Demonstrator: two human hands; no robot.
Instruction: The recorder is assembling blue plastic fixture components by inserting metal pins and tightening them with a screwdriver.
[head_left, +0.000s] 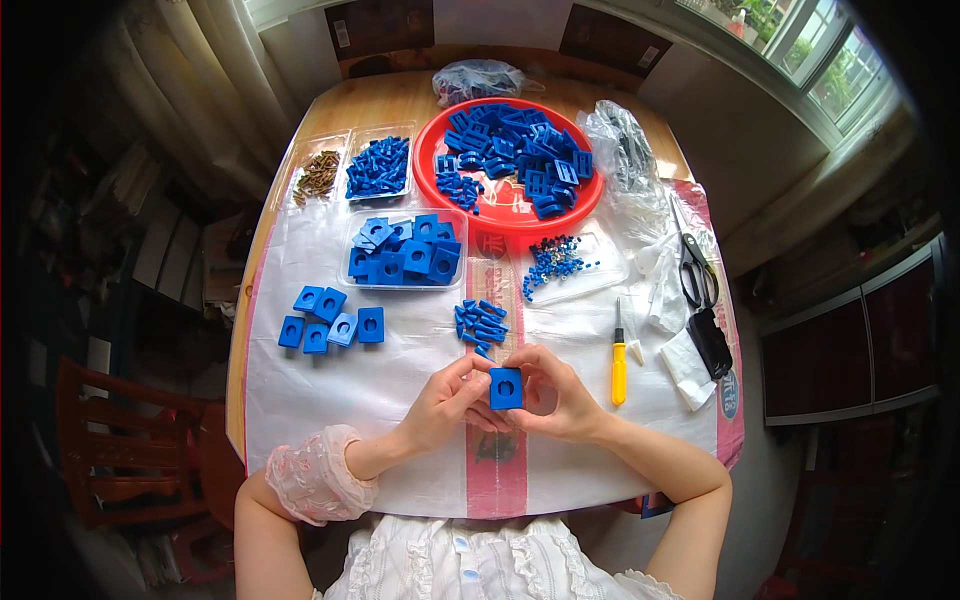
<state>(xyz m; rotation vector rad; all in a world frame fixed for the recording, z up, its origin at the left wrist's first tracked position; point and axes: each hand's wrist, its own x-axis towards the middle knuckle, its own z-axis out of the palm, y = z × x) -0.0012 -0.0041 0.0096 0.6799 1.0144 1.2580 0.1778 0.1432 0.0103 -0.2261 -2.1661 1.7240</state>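
Between my two hands, near the front of the table, is a blue rectangular plastic block (pixel 497 401) with a round hole in its face. The fingers of my left hand (pixel 445 405) are closed at its left edge. My right hand (pixel 562 398) pinches its right side with thumb and finger. Just beyond my fingertips lies a small pile of blue cone-shaped pieces (pixel 481 320). Several similar blue blocks (pixel 341 329) with holes lie loose to the left. More fill a clear plastic box (pixel 463 262) behind them.
A red round tray (pixel 424 165) of blue parts stands at the back. Beside it are clear trays of small blue pieces (pixel 378 167) and brass-coloured screws (pixel 318 176). Tiny parts (pixel 552 262) lie mid-right. A yellow screwdriver (pixel 619 372), black scissors (pixel 697 275) and crumpled plastic (pixel 625 150) are rightward.
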